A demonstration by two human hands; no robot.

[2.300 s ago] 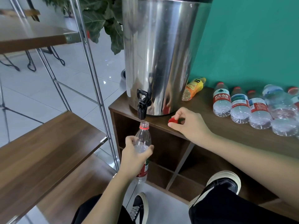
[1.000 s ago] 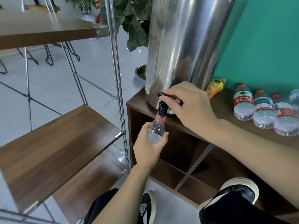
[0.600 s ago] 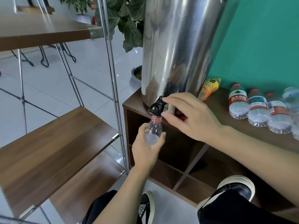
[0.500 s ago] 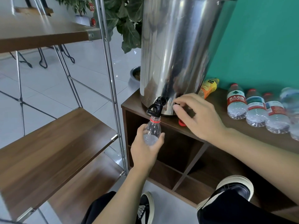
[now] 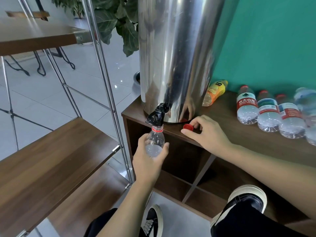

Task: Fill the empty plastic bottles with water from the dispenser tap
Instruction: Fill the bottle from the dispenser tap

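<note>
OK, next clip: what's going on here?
A person is filling a plastic bottle at the black tap of a steel dispenser. The left hand grips the bottle with its neck under the spout. The right hand reaches to the red cap on the cabinet top.
</note>
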